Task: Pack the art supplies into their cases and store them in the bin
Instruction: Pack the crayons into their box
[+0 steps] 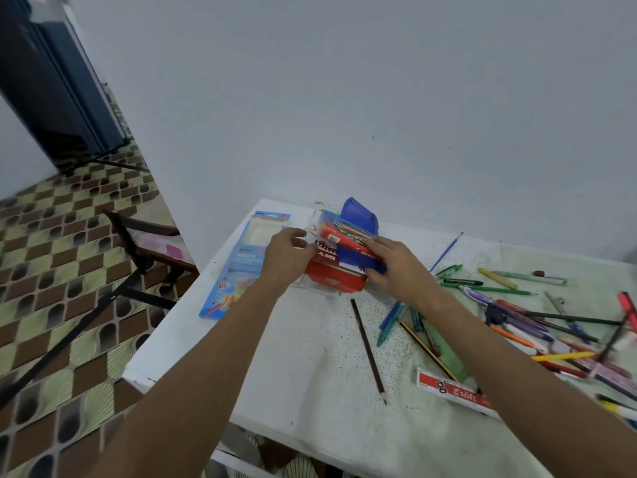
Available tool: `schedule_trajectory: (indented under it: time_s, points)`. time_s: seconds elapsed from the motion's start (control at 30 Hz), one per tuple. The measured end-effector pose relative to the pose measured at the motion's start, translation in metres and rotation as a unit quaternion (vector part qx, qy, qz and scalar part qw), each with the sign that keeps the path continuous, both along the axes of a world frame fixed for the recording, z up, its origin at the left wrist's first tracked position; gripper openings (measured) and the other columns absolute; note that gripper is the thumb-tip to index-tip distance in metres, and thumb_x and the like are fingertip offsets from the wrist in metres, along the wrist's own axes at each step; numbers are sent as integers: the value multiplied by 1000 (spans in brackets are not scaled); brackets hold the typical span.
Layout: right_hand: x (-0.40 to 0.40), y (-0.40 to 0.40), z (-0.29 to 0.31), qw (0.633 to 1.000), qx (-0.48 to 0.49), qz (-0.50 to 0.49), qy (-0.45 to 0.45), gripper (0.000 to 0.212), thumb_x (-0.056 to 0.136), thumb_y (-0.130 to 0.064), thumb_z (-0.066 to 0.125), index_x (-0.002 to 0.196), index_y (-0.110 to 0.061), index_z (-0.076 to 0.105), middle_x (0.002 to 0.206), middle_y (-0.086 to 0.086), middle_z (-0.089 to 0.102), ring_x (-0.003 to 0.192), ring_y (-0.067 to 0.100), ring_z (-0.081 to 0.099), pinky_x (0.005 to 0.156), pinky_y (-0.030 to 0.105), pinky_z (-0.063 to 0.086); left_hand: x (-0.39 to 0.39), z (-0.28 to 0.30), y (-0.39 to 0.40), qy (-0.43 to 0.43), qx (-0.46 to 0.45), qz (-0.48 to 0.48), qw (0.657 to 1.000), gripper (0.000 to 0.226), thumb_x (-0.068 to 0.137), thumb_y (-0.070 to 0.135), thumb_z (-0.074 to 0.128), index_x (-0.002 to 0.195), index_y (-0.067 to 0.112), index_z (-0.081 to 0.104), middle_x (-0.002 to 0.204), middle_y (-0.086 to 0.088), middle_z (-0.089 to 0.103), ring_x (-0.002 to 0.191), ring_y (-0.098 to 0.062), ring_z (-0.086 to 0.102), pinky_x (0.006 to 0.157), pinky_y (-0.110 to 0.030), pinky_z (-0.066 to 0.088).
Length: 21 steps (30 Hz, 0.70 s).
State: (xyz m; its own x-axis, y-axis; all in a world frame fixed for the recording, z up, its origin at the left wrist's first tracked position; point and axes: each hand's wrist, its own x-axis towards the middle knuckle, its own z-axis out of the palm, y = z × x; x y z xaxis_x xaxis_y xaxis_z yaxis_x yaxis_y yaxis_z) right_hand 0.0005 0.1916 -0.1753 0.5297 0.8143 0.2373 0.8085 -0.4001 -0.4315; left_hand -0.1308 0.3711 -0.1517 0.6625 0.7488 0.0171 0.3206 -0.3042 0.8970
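Near the table's far left edge (165, 343), left hand (286, 260) loosely curled against the clear bin (312, 220); right hand (396, 267) gripping the blue case (358, 215); bare tabletop nearer.

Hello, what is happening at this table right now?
A person is packing art supplies. Both hands work on a pile of cases at the table's far side: the left hand touches the red box, the right hand grips the blue case. Many pens lie loose on the table, unpacked.
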Motion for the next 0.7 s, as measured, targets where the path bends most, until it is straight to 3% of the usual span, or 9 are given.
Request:
schedule_trajectory:
  time_s: [0.13, 0.23, 0.3, 0.4, 0.43, 0.5, 0.57, 0.63, 0.7]
  points:
    - [2, 1, -10, 998, -49, -24, 29, 72, 82, -50, 54, 143, -15, 41, 138, 5, 46, 124, 25, 45, 103, 44, 42, -5, -9, 11, 82, 63, -31, 994, 34, 90, 15, 56, 124, 11, 61, 124, -4, 63, 112, -17, 58, 81, -19, 43]
    - [-2, 0, -9, 999, -26, -36, 31, 77, 79, -55, 61, 144, -18, 40, 141, 3, 44, 128, 23, 41, 107, 44, 39, -20, -18, 23, 116, 113, 24, 987, 34, 90, 5, 51, 123, 7, 59, 125, -8, 61, 113, -21, 56, 84, -21, 39]
    - [-13, -2, -6, 998, 12, -53, 21, 67, 80, -48, 65, 138, -18, 47, 138, 2, 47, 126, 21, 40, 108, 37, 35, -29, -24, 30, 138, 120, 46, 982, 36, 92, 8, 52, 128, 6, 55, 127, -10, 59, 115, -24, 55, 86, -23, 38]
    - [-42, 0, -1, 995, 63, -76, 18, 25, 85, -30, 67, 105, -14, 65, 104, -1, 59, 98, 13, 52, 86, 23, 41, -33, -28, 38, 173, 85, 35, 981, 46, 94, 24, 53, 136, 7, 49, 130, -12, 58, 114, -26, 57, 95, -31, 45]
    - [-52, 1, 1, 994, 56, -83, 40, 15, 87, -28, 65, 93, -14, 66, 92, -4, 61, 85, 10, 55, 77, 21, 43, -31, -29, 39, 180, 65, 28, 981, 49, 94, 29, 54, 138, 8, 47, 126, -12, 60, 106, -26, 62, 91, -34, 51]
    - [-67, 6, -2, 988, 42, -92, 116, 15, 87, -26, 66, 78, -14, 68, 76, -6, 65, 68, 6, 59, 63, 18, 45, -28, -28, 38, 190, 33, 10, 981, 51, 93, 31, 56, 136, 6, 48, 109, -13, 66, 83, -24, 69, 71, -34, 58]
    - [-76, 11, -10, 979, 43, -104, 170, 16, 82, -28, 71, 75, -13, 71, 73, -6, 68, 65, 5, 61, 59, 15, 44, -26, -25, 32, 209, 42, -13, 977, 38, 93, 30, 57, 122, 6, 57, 94, -14, 69, 72, -23, 70, 61, -30, 57]
    - [-80, 14, -15, 973, 55, -126, 183, 21, 76, -33, 76, 82, -14, 72, 80, -8, 67, 70, 3, 61, 59, 12, 42, -25, -26, 27, 219, 60, -15, 974, 18, 92, 27, 59, 81, 13, 58, 90, -19, 71, 72, -27, 70, 65, -33, 58]
    - [-81, 13, -18, 969, 69, -151, 184, 28, 73, -35, 79, 90, -15, 70, 84, -8, 64, 71, 2, 58, 58, 8, 39, -26, -31, 26, 220, 55, -9, 974, 24, 89, 22, 62, 68, 14, 54, 88, -22, 71, 67, -26, 66, 68, -32, 56]
